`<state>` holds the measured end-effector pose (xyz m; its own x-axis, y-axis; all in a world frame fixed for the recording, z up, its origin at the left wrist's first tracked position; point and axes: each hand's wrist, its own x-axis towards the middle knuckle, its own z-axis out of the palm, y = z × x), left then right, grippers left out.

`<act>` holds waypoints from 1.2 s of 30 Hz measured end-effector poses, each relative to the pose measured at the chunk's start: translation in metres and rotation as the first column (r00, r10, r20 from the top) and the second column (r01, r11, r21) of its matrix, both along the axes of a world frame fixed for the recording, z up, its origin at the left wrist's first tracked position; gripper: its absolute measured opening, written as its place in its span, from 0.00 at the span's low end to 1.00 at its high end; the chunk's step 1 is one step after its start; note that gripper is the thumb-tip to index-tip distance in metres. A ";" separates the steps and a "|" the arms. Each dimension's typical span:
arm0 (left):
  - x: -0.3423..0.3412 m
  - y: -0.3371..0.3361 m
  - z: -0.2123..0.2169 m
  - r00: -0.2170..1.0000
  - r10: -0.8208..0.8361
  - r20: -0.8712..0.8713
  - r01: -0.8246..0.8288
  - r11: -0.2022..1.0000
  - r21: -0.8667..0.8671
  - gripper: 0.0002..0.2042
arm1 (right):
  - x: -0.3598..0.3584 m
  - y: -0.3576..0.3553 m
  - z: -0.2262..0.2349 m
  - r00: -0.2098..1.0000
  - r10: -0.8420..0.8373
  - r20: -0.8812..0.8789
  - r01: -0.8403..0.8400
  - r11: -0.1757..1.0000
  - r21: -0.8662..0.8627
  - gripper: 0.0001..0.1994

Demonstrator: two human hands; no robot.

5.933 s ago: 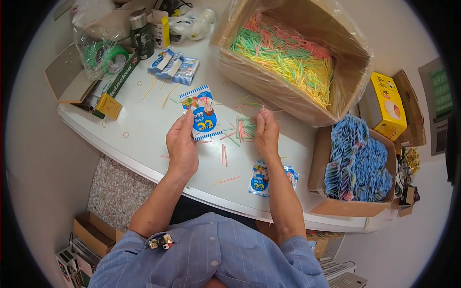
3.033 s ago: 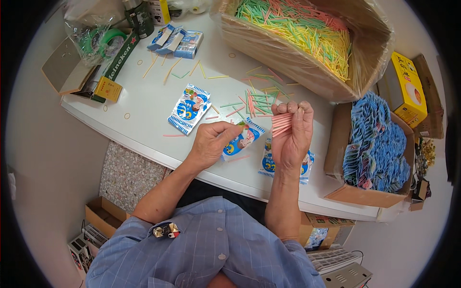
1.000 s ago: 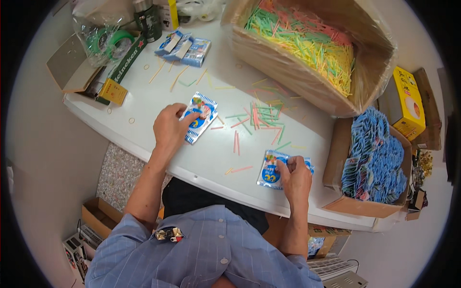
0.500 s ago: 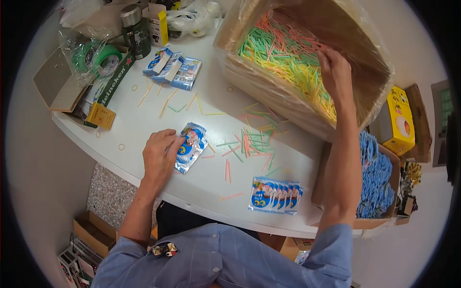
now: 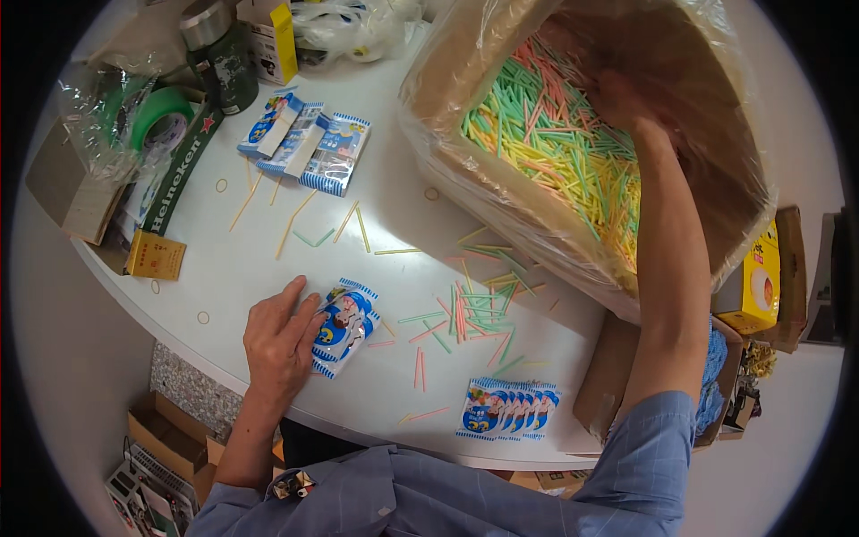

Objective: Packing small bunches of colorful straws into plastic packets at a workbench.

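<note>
My left hand (image 5: 279, 338) lies flat on the white table (image 5: 224, 268), its fingers touching a small stack of blue-and-white printed packets (image 5: 345, 326). My right hand (image 5: 626, 100) reaches deep into a large plastic-lined cardboard box (image 5: 501, 192) full of green, yellow and pink sticks (image 5: 546, 152); its fingers are down among them and partly hidden. A loose pile of the same sticks (image 5: 474, 318) lies on the table between my arms. A fanned row of packets (image 5: 508, 410) sits near the front edge.
Three more packets (image 5: 304, 143) lie at the back left beside a dark green can (image 5: 222, 61), a roll of green tape (image 5: 157, 116) in a bag and a small yellow box (image 5: 154, 255). A carton of blue bundles (image 5: 716, 358) and a yellow carton (image 5: 756, 282) stand right.
My right hand left the fanned packets at the front edge and went up into the big box of sticks. My left hand stayed on the packet stack.
</note>
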<state>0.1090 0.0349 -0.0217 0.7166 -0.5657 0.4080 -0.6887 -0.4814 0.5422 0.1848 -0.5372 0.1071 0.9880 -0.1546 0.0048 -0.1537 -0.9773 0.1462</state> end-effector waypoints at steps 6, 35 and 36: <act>0.002 0.003 -0.005 0.999 0.028 0.034 -0.030 0.999 0.043 0.17 | -0.011 0.072 0.014 0.999 -0.054 0.001 0.053 0.975 -0.214 0.14; 0.010 -0.217 0.143 0.284 -0.820 -0.497 0.113 0.543 -0.832 0.34 | -0.191 0.243 0.051 0.979 -0.164 -0.119 0.078 -0.235 0.969 0.16; 0.011 -0.221 0.138 0.241 -0.849 -0.470 0.123 0.507 -0.853 0.29 | -0.192 0.243 0.048 0.983 -0.126 -0.135 0.086 -0.337 0.937 0.16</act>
<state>0.1198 -0.1865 0.1167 0.4954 -0.8353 0.2385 0.2970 0.4209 0.8571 -0.0077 -0.2942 0.1553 0.9569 -0.0764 -0.2803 -0.2590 0.2126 -0.9422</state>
